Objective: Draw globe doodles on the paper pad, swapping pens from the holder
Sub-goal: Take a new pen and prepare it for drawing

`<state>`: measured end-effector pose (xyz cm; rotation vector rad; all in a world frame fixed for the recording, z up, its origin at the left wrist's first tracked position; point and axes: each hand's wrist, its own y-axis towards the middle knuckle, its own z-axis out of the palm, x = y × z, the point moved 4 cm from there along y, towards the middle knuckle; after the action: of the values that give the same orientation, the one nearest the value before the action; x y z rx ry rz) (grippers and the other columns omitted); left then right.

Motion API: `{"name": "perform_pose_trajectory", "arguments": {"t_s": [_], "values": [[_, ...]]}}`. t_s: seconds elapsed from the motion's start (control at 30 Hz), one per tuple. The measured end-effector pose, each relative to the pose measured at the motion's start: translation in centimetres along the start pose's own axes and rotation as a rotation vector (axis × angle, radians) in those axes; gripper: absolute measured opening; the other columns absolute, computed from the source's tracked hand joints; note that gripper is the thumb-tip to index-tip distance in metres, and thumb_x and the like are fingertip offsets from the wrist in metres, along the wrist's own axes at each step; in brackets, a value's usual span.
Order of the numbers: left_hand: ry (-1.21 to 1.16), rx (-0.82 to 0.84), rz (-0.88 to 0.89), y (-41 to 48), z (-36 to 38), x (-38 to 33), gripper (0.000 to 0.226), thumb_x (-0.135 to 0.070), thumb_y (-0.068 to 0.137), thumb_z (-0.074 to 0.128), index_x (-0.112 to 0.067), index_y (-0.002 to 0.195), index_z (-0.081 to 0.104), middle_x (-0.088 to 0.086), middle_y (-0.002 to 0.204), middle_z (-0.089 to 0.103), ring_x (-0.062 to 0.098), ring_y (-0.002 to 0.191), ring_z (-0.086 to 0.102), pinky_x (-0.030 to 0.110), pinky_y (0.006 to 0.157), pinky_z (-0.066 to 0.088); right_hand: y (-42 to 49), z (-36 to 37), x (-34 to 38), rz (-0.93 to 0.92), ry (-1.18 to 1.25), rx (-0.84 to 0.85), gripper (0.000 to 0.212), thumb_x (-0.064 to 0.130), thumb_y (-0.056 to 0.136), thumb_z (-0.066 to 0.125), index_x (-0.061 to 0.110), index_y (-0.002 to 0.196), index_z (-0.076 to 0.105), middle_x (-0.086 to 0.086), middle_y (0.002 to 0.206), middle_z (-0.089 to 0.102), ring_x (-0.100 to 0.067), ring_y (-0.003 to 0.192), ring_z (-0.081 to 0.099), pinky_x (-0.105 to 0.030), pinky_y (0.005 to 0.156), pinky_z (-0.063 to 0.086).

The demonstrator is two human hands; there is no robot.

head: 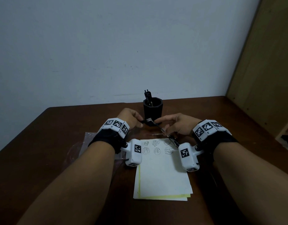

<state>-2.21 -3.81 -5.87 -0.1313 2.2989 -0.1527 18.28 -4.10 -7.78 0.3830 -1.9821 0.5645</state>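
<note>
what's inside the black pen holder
A few dark pens stand in the black faceted pen holder, leaning left, tops above the rim. Its wall hides their lower ends, and I cannot count them exactly.

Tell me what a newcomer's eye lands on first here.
Two hands meet at the centre of the dark table: the left hand and right hand share a grip on a pen, just before the black holder. Nearer, the paper pad shows six globe doodles along its top.
</note>
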Motion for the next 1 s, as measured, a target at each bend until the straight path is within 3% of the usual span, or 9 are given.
{"name": "perform_pose_trajectory", "arguments": {"t_s": [0.13, 0.23, 0.47, 0.6, 0.77, 1.0], "values": [[0.003, -0.032, 0.006, 0.21, -0.71, 0.05, 0.019, -0.001, 0.071, 0.080, -0.015, 0.080, 0.071, 0.000, 0.072, 0.063, 0.018, 0.073, 0.057, 0.026, 0.070, 0.046, -0.15, -0.15, 0.14, -0.002, 0.009, -0.008, 0.052, -0.008, 0.079, 0.067, 0.026, 0.118, 0.068, -0.003, 0.085, 0.068, -0.018, 0.079, 0.060, -0.026, 0.073, 0.047], [0.018, -0.038, 0.008, 0.22, -0.86, 0.07, 0.020, 0.000, 0.071, 0.080, -0.017, 0.078, 0.070, -0.001, 0.073, 0.064, 0.016, 0.072, 0.057, 0.023, 0.064, 0.043, -0.26, -0.07, 0.33, 0.002, -0.003, -0.007, 0.052, -0.009, 0.079, 0.066, 0.024, 0.119, 0.068, 0.004, 0.076, 0.069, -0.004, 0.062, 0.061, -0.014, 0.058, 0.046], [0.018, -0.039, 0.024, 0.22, -0.71, -0.11, 0.020, 0.002, 0.072, 0.078, -0.016, 0.077, 0.069, 0.001, 0.071, 0.062, 0.018, 0.073, 0.057, 0.027, 0.071, 0.045, -0.33, -0.09, 0.49, 0.005, -0.028, 0.004, 0.051, -0.008, 0.080, 0.066, 0.026, 0.117, 0.067, 0.011, 0.069, 0.069, -0.001, 0.057, 0.060, -0.012, 0.052, 0.045], [0.029, -0.040, 0.022, 0.23, -0.78, -0.03, 0.022, 0.001, 0.073, 0.078, -0.018, 0.075, 0.068, 0.000, 0.071, 0.061, 0.016, 0.070, 0.056, 0.027, 0.069, 0.045, -0.32, -0.27, 0.32, 0.003, -0.054, -0.011, 0.051, -0.004, 0.078, 0.069, 0.031, 0.115, 0.068, 0.002, 0.075, 0.065, -0.013, 0.065, 0.055, -0.019, 0.058, 0.044], [0.047, -0.033, 0.036, 0.21, -0.68, -0.21, 0.022, 0.001, 0.073, 0.078, -0.018, 0.074, 0.068, -0.002, 0.070, 0.061, 0.014, 0.067, 0.055, 0.026, 0.067, 0.044, -0.19, -0.27, 0.25, -0.001, -0.035, 0.006, 0.050, -0.005, 0.078, 0.068, 0.035, 0.108, 0.070, 0.006, 0.073, 0.069, -0.005, 0.059, 0.059, -0.014, 0.053, 0.045], [0.047, -0.035, 0.045, 0.32, -0.65, -0.13, 0.024, 0.003, 0.073, 0.077, -0.019, 0.073, 0.068, -0.002, 0.070, 0.061, 0.015, 0.069, 0.056, 0.027, 0.068, 0.044, -0.04, -0.25, 0.13, -0.005, -0.038, 0.016, 0.050, -0.005, 0.077, 0.069, 0.036, 0.107, 0.071, 0.007, 0.075, 0.071, -0.013, 0.074, 0.061, -0.023, 0.072, 0.047]]}}
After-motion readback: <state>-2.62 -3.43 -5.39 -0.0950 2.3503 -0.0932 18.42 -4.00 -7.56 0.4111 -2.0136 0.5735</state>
